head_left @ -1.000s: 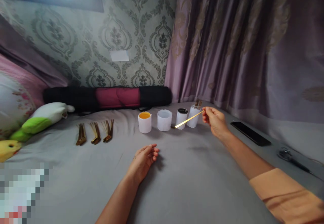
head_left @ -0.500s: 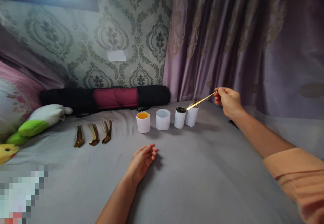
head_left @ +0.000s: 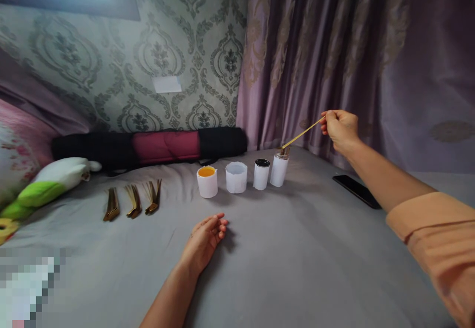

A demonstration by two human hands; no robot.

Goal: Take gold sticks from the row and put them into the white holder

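My right hand [head_left: 340, 129] pinches one end of a thin golden stick [head_left: 304, 132]. The stick slants down to the left, its low end at the mouth of the rightmost white-wrapped jar [head_left: 279, 170], where several other stick ends poke out. Left of that jar stand a white-wrapped cup with a dark rim [head_left: 261, 175], a wide white-wrapped cup [head_left: 236, 178] and a white-wrapped cup with an orange inside [head_left: 207, 184]. In front of the cups, my left hand [head_left: 206, 239] lies on the grey sheet, loosely curled, with nothing in it.
Three bundles of bent golden strips [head_left: 132, 203] lie on the sheet at the left. A black and maroon roll [head_left: 165, 145] lies along the wall. A plush toy [head_left: 46, 182] is at the far left. A black phone [head_left: 356, 191] lies beneath the right forearm.
My right hand has risen slightly to the right. The stick's low end has moved from beside the dark-rimmed cup to the rightmost jar. More of the phone shows. The left hand stays down.
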